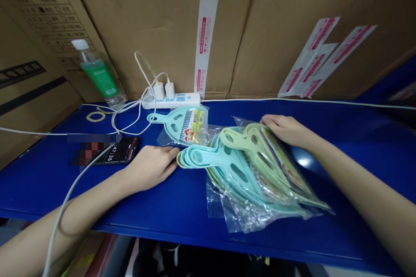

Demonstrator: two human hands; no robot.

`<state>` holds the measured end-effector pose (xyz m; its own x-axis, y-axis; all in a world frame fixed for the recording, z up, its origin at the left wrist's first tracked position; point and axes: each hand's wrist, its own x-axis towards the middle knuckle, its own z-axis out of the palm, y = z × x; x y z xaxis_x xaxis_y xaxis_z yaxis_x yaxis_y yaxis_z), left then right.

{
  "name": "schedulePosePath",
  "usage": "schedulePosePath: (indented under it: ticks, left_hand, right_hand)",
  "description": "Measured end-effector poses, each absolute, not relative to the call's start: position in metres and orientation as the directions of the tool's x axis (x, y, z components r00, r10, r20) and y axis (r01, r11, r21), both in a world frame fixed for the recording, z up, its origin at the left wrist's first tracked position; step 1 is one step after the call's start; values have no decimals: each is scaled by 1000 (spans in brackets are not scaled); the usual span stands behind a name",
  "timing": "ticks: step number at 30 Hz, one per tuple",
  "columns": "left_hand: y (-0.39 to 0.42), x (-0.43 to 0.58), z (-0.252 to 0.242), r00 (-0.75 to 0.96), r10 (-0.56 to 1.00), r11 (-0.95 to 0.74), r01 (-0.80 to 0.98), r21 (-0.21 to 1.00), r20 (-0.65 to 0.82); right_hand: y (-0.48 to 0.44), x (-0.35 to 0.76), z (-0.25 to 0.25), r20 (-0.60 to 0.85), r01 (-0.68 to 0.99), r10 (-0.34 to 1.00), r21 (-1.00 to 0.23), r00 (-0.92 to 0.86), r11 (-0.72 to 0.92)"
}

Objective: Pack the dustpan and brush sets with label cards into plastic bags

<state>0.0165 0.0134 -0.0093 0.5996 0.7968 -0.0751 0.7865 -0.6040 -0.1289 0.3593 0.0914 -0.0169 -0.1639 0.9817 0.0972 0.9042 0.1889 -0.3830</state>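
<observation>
A stack of light blue dustpans [224,166] and green dustpans [264,156], bagged in clear plastic, lies on the blue table [182,207]. My left hand [152,165] rests at the stack's handle ends, fingers curled together; whether they grip a handle is hidden. My right hand [284,129] lies against the far upper edge of the bagged stack, its fingers together and partly hidden behind the plastic. Beyond the stack, a separate bagged blue dustpan with a brush and a printed label [195,125] lies flat, its handle pointing left.
A white power strip [191,100] with two plugged chargers stands along the cardboard wall [156,17]. White cables loop across the left side, over a phone [121,151]. A water bottle [102,78] leans at the back left, near a coiled band [95,116].
</observation>
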Motion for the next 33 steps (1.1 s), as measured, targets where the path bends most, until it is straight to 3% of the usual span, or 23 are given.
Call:
schedulePosePath:
  ticks: [33]
  left_hand:
    - [13, 19, -6, 571, 815, -579, 808, -110, -97]
  right_hand:
    - [89, 357, -16, 100, 925, 980, -323, -175, 198]
